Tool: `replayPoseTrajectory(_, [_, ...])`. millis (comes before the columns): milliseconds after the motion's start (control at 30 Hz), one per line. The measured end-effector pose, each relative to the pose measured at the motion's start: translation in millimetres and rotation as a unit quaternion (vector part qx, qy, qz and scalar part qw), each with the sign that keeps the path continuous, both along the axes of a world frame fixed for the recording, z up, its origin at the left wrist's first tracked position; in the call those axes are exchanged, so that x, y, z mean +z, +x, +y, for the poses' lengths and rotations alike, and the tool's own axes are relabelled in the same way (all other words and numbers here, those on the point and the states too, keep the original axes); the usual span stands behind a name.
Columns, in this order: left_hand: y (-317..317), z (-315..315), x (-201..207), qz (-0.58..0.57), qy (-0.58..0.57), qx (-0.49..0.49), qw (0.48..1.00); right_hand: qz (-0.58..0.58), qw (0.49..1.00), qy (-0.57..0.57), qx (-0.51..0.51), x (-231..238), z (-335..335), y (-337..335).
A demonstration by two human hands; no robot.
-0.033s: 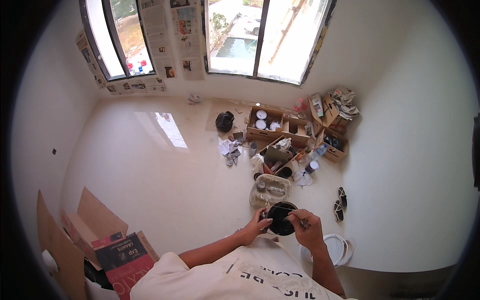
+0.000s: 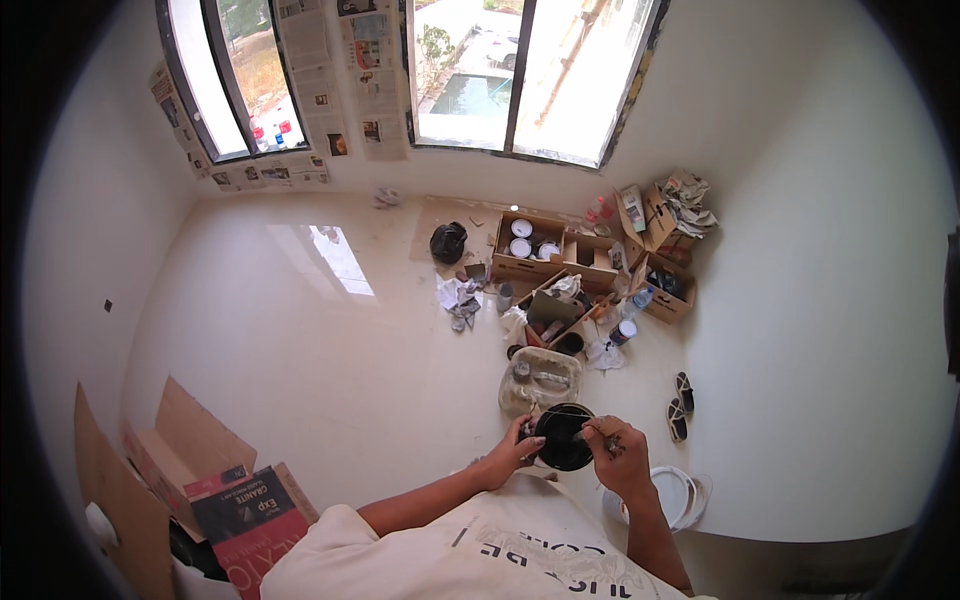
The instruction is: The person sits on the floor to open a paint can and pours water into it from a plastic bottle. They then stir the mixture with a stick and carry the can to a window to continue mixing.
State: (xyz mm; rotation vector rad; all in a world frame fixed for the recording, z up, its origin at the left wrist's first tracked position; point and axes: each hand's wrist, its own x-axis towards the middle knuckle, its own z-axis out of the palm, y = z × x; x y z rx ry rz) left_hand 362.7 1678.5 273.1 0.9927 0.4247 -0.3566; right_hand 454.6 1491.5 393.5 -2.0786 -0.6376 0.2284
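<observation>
Head view: one black pot (image 2: 564,455) just before the lettered shirt (image 2: 430,545), its side clasped by the left hand (image 2: 518,447); what the right hand (image 2: 621,456) grasps at its rim, I cannot tell. Farther out are one jug (image 2: 541,380), three boxed white-lidded cans (image 2: 521,248), two shoes (image 2: 678,422), one lettered red-and-black carton (image 2: 262,555).

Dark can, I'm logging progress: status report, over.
Left hand gripping left rim; right hand at right rim, grip unclear. Dark can open, black inside. Plastic jug just beyond, white bucket to the right.
</observation>
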Motion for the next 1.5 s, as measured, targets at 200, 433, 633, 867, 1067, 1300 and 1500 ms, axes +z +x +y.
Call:
replayPoseTrajectory(200, [3,-3,-2,-0.015,0.028,-0.012,0.999,-0.151,0.986,0.047,-0.048,-6,7,8])
replayPoseTrajectory(433, [4,-1,-2,-0.013,-0.014,0.009,1.000,-0.043,0.999,0.023,0.007,5,6,3])
replayPoseTrajectory(633, [-1,-3,-9,-0.019,-0.017,0.029,0.999,-0.081,0.994,-0.027,-0.066,1,10,10])
replayPoseTrajectory(867, [-6,-3,-12,-0.015,-0.044,0.038,0.998,0.101,0.995,0.002,-0.017,5,7,6])
replayPoseTrajectory(1067, [-8,1,-17,-0.023,-0.010,0.020,0.999,-0.042,0.997,0.043,-0.053,-7,20,10])
replayPoseTrajectory(1300, [-12,6,-18,-0.023,-0.025,0.033,0.999,0.063,0.997,0.031,-0.008,-7,15,1])
replayPoseTrajectory(1500, [-14,10,-11,-0.068,0.025,0.019,0.997,0.023,0.996,0.046,-0.076,0,16,12])
